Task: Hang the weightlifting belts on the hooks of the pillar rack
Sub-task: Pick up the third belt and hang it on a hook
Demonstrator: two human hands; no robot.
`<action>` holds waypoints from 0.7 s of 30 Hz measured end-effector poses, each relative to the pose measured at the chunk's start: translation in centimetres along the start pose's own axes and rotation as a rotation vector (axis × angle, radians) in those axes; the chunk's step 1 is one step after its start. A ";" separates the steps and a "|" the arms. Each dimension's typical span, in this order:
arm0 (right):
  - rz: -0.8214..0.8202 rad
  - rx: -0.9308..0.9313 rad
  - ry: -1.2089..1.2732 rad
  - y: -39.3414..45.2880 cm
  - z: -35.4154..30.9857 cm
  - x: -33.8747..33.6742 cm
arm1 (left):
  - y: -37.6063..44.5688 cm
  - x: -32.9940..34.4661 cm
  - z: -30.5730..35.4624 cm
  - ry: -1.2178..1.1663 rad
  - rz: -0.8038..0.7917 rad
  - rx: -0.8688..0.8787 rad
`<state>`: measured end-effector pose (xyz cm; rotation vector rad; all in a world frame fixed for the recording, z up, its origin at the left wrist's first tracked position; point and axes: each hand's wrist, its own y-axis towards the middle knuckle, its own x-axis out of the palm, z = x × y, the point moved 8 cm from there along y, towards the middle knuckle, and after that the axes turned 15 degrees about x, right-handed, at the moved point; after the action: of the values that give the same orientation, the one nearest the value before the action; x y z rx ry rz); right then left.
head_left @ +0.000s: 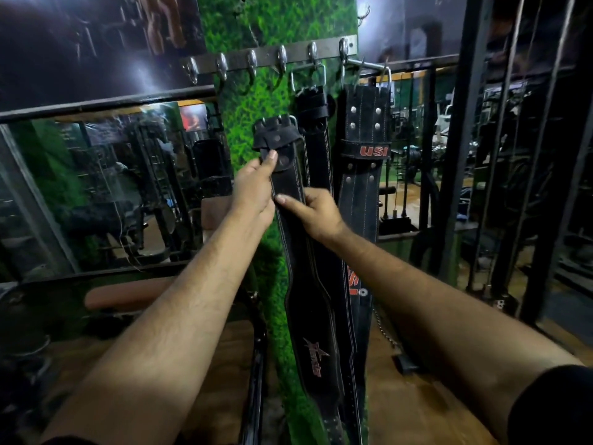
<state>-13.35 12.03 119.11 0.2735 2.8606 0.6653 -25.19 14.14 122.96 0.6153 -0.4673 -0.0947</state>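
Weightlifting belts against a green turf-covered pillar (256, 101), three in all. Largest: black belt with a red star logo (316, 358), held up in front of the pillar, buckle end (276, 131) below the hook rail and not on any hook, tail trailing down toward the floor. Beside it to the right, black USI belt (364, 175), hung by its metal buckle from the rightmost hook (344, 48), red lettering on the keeper loop. Between these two, narrower black belt (313, 123), hung by its buckle frame from the next hook along (313, 54), partly covered by the held belt. Across the pillar top, flat metal hook rail (272, 57) with six hooks in view, four bare on the left side. Left hand (256, 187) pinched shut on the held belt just under the buckle end, thumb on the front face. Right hand (313, 213) lower, thumb laid across the belt's front, fingers wrapped behind its right edge; grip closed on the strap. Mirror (96, 187) to the left, reflecting gym machines.
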 end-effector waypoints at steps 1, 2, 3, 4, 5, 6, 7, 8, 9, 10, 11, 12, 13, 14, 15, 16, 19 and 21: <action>-0.037 0.034 -0.003 -0.7 1.1 0.5 | 0.0 -0.1 -0.1 -0.005 0.007 0.002; -0.069 0.070 -0.013 -1.2 2.6 1.0 | -0.1 -0.3 -0.2 -0.011 0.013 -0.003; -0.112 0.116 -0.025 -1.9 3.9 1.5 | -0.2 -0.4 -0.2 -0.007 0.015 -0.010; -0.161 0.172 -0.050 -2.4 5.9 1.8 | -0.2 -0.6 -0.4 -0.003 0.020 -0.023; -0.197 0.234 -0.099 -3.1 8.1 2.0 | -0.1 -0.7 -0.6 0.007 0.024 -0.030; -0.208 0.289 -0.177 -3.7 10.4 1.9 | -0.1 -0.9 -0.6 0.017 0.032 -0.030; -0.221 0.339 -0.250 -4.3 12.5 1.7 | 0.2 -1.1 -0.7 0.030 0.029 -0.029; -0.255 0.373 -0.327 -4.9 13.8 1.7 | 0.4 -1.3 -0.6 0.043 0.032 -0.032; -0.299 0.410 -0.414 -5.3 14.6 1.8 | 0.4 -1.4 -0.7 0.059 0.030 -0.041; -0.342 0.439 -0.492 -5.5 14.7 1.9 | 0.2 -1.7 -1.0 0.085 0.041 -0.053; -0.380 0.459 -0.537 -5.5 13.9 2.0 | 0.0 -2.0 -1.4 0.096 0.040 -0.060; -0.406 0.459 -0.544 -5.0 12.6 2.2 | 0.0 -2.5 -2.1 0.099 0.055 -0.070; -0.411 0.430 -0.512 -4.3 10.8 2.5 | -0.3 -2.8 -2.2 0.110 0.071 -0.078; -0.388 0.406 -0.472 -3.1 9.4 2.6 | -0.4 -3.3 -2.4 0.116 0.094 -0.084; -0.362 0.385 -0.407 -2.2 7.5 2.6 | -0.2 -3.6 -2.8 0.094 0.098 -0.096; -0.341 0.366 -0.343 -1.3 6.2 2.7 | -0.1 -3.8 -3.2 0.073 0.110 -0.112; -0.325 0.316 -0.242 -0.8 5.3 3.7 | 0.1 -3.7 -2.8 0.045 0.082 -0.107; -0.331 0.357 -0.188 -2.2 7.8 4.2 | 0.7 -3.6 -2.0 0.038 0.065 -0.089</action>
<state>-15.94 14.25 110.68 -0.0870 2.7309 0.0627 -27.52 16.60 120.50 0.5130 -0.4435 -0.0422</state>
